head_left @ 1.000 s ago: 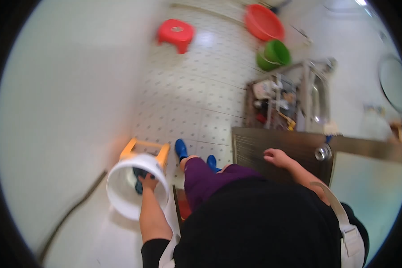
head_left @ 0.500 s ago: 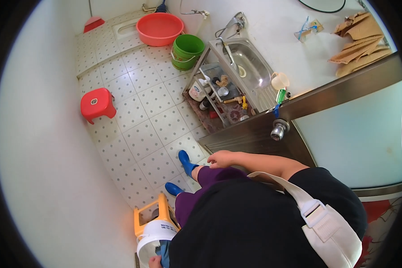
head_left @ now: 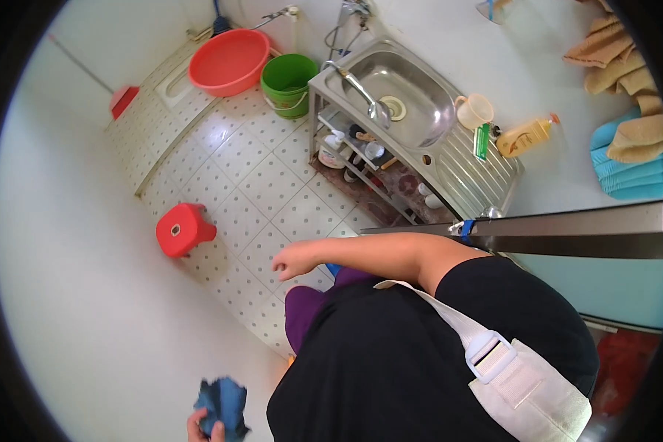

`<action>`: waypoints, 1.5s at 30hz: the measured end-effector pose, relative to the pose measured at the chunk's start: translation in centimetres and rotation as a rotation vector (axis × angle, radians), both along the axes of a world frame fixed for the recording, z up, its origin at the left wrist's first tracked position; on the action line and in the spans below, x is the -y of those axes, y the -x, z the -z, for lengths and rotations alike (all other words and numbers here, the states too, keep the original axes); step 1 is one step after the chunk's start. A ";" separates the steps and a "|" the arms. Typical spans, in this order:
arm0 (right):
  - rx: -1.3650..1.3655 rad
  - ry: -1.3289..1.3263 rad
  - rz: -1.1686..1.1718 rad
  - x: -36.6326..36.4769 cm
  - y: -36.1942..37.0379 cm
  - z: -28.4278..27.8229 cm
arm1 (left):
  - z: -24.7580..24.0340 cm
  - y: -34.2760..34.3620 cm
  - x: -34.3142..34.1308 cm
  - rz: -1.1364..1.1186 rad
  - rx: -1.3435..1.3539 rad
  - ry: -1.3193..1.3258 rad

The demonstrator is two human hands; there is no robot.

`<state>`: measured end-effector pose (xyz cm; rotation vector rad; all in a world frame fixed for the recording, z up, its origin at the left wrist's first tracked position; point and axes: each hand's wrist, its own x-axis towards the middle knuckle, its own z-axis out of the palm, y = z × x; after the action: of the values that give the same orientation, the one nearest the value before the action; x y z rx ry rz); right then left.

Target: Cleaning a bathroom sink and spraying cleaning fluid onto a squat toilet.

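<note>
My left hand (head_left: 205,427), at the lower left near the white wall, grips a crumpled blue cloth (head_left: 227,404). The cloth sticks up above the fingers and its edges look uneven. In front of my body my right forearm reaches leftward across the view. My right hand (head_left: 296,260) hovers over the tiled floor with its fingers curled in together, and nothing shows in it. A red plastic stool (head_left: 183,230) stands on the floor beyond it, towards the left wall.
A metal sink (head_left: 398,96) on a rack with shelves stands ahead to the right. A red basin (head_left: 230,62) and a green bucket (head_left: 287,82) sit at the back. The door edge (head_left: 567,225) lies close on my right. Towels (head_left: 626,155) hang at far right.
My left hand has lifted the blue cloth from the white bucket, which has left the view. My right hand has moved left. The view has shifted towards the sink, and my boots are mostly hidden.
</note>
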<state>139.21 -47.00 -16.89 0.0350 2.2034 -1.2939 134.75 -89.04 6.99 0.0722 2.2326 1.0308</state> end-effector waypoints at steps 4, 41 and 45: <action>-0.015 0.268 0.146 -2.4 2.9 -4.4 | 5.8 8.4 -13.0 0.171 -0.150 -0.189; 0.178 -1.107 2.167 -20.1 -16.9 2.9 | 17.5 19.2 -53.3 1.135 0.749 -0.176; 0.239 -1.457 2.102 -23.7 -16.2 3.9 | 16.6 17.0 -56.5 1.132 0.667 -0.152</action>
<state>155.42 -23.27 -20.80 3.1629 1.7116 0.3218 117.76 -32.54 -9.58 0.8190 1.1634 0.4509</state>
